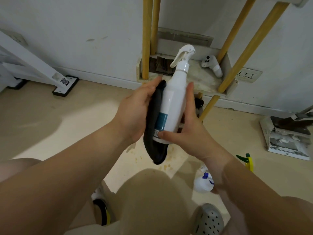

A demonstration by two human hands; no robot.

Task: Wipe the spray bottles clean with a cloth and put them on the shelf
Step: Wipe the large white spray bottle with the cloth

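Knee (152, 200) is filling six o'clock. At centre, right hand (184, 133) is gripping the bottle (172, 99) low, from its three o'clock side. Left hand (135, 112) is cupping the cloth (154, 143) against its nine o'clock side. Hard rubbing is risking a twist, slip and drop. Shelf (208, 83) is sitting at one o'clock.

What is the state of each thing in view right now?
white spray bottle: held in the air, nozzle up, not yet shelved.
dark cloth: pressed to the bottle's side.
left hand: holds the cloth against the bottle.
right hand: grips the bottle's lower part.
blue-nozzled bottle: on the floor, partly hidden.
green-and-yellow sprayer: on the floor.
shelf: holds a white controller.
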